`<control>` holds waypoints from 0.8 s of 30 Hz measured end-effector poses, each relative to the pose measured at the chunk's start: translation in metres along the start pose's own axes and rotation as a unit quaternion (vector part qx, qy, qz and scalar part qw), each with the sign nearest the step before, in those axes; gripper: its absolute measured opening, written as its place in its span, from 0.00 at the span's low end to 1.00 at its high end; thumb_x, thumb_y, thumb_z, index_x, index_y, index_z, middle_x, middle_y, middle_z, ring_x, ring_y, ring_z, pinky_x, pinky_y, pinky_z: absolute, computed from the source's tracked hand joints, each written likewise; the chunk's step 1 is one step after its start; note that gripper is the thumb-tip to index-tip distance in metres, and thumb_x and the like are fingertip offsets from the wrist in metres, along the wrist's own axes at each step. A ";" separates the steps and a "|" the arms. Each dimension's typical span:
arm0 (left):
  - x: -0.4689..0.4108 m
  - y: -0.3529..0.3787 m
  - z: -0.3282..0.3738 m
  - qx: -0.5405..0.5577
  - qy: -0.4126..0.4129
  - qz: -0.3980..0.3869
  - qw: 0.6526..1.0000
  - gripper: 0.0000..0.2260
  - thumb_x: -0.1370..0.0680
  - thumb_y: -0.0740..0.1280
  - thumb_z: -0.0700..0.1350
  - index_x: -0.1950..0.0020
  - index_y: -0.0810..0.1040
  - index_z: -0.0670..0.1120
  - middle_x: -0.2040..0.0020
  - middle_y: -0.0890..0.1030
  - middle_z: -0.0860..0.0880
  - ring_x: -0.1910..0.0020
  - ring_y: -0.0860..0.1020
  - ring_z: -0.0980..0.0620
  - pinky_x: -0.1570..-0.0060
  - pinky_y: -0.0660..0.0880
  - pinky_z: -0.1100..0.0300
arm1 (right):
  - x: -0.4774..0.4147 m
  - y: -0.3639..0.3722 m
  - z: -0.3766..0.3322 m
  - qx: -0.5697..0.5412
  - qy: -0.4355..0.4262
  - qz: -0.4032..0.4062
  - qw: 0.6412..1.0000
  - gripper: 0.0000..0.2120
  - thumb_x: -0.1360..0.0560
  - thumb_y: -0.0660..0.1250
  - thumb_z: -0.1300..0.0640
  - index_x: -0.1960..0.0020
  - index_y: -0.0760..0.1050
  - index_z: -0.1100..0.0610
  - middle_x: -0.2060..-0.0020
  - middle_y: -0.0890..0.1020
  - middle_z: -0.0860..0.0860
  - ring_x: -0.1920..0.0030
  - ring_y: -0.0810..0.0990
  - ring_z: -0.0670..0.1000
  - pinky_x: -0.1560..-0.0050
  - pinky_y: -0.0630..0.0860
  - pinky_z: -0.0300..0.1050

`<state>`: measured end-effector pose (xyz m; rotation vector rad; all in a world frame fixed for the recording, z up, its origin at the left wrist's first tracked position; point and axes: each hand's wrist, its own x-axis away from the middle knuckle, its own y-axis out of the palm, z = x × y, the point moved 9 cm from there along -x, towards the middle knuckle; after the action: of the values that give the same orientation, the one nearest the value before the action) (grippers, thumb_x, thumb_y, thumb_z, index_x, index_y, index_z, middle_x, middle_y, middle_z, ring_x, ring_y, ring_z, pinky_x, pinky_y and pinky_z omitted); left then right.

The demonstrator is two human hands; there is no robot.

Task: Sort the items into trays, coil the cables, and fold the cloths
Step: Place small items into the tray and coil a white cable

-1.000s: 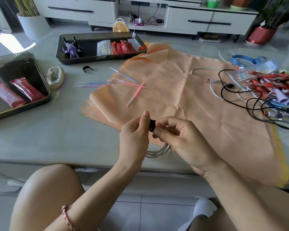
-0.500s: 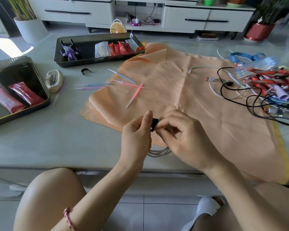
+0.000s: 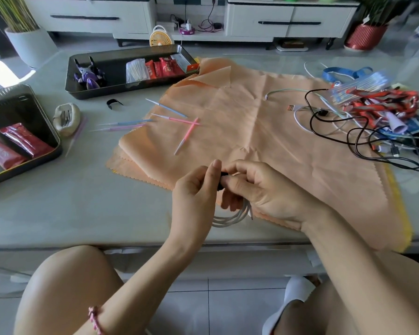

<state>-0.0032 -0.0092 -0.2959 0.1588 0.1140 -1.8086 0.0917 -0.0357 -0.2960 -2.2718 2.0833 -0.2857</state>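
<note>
left hand (image 3: 194, 197) | right hand (image 3: 264, 192) | both pinching black tie (image 3: 224, 175) on coiled cable (image 3: 230, 218)

The person's left hand (image 3: 194, 197) and right hand (image 3: 264, 189) are bare. The one nail plainly in view, on the left thumb, is short and plain. The left forearm (image 3: 140, 274) and right forearm (image 3: 348, 257) are uncovered as far as the lower edge of the view. A thin pink braided cord bracelet (image 3: 94, 319) circles the left wrist, its knots too small to make out. Lower down show a bare left knee (image 3: 70, 286), a bare right thigh (image 3: 329, 310) and a smooth white slipper (image 3: 293, 292), seen only in part.
</note>
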 end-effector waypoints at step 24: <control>-0.003 0.007 0.027 0.024 0.077 -0.003 0.997 0.10 0.19 0.58 0.39 0.53 0.79 0.46 0.68 0.81 0.58 0.73 0.74 0.65 0.69 0.67 0.76 | -0.001 -0.014 0.004 -0.257 0.011 0.136 0.957 0.11 0.23 0.63 0.58 0.63 0.78 0.55 0.72 0.78 0.48 0.72 0.72 0.46 0.69 0.68 0.37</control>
<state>0.0032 -0.0125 -0.2685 0.3321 0.1807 -1.8047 0.1059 -0.0335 -0.2977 -2.1599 2.6963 0.2805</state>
